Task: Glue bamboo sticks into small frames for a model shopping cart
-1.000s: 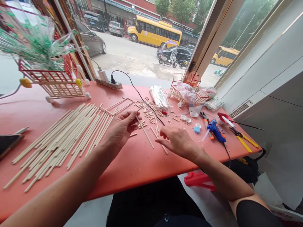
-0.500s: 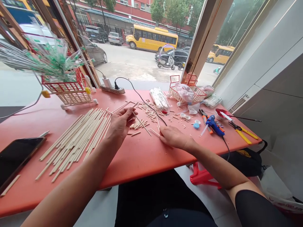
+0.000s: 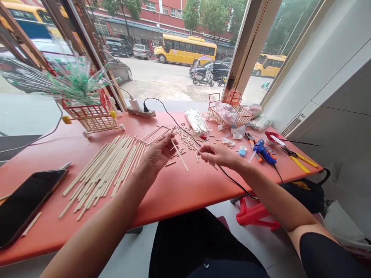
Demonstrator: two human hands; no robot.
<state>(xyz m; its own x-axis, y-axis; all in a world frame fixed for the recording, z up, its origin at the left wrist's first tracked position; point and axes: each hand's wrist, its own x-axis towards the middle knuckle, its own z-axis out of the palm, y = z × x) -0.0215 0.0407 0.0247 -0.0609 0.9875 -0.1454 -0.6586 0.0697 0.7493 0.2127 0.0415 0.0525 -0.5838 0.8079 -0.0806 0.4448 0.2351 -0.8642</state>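
The left hand point(image 3: 159, 152) pinched a thin wooden stick point(image 3: 181, 157) near its upper end; its fingers were narrow, and the stick slanted above the counter point(image 3: 179, 197). The fingers of the right hand point(image 3: 218, 154) were drawn close together; what they held, if anything, could not be told. A black cord point(image 3: 233, 180) ran past that hand. The stick was judged light, stiff and little inclined to slip, but liable to snap if bent; the proper hold was a light pinch on the shaft. The left forearm reached inward, palm turned toward the right hand; the right forearm came in from the side, back of the hand up. Loose sticks point(image 3: 101, 170) lay beside the left forearm, short cut pieces point(image 3: 188, 139) beyond the hands.
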